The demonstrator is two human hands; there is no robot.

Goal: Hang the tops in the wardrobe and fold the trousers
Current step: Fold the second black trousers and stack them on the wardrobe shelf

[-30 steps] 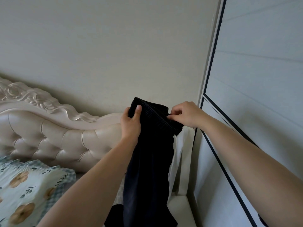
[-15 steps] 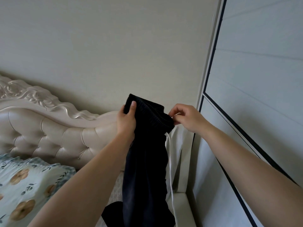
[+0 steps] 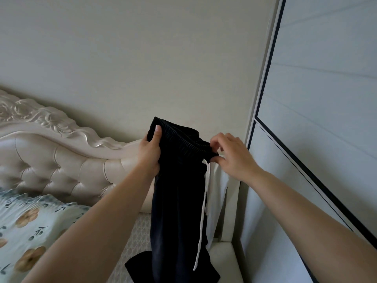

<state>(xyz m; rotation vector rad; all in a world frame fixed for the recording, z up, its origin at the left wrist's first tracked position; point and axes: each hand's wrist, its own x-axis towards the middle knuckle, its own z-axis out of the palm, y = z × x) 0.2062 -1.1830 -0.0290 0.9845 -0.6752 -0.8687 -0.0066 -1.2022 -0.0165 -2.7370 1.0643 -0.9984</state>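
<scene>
Black cloth held high beside the bed: trousers (image 3: 179,201) lifted by the elastic waistband (image 3: 183,139), legs left to drop straight and lose their bunching, lower ends reaching the patterned mattress at the bottom of the head view. Left hand (image 3: 150,154) wrapped round the waistband's left end, thumb laid flat on the front, remaining fingers hidden behind the fabric. Right hand (image 3: 232,158) at the opposite end, thumb and bent fingertips pinching the edge, fingers slightly apart. Waist stretched level between the two grips, probably to square it before folding. White drawstring (image 3: 202,221) dangling loose down the front, likely to need tucking in. Tufted cream headboard (image 3: 61,160) and floral bedding (image 3: 30,231) to the left, a ready flat surface for the fold. Pale wardrobe door (image 3: 316,119) with dark trim just to the right, meant for the tops rather than this garment. Judged as the opening of the trouser fold, with no crease made yet.
</scene>
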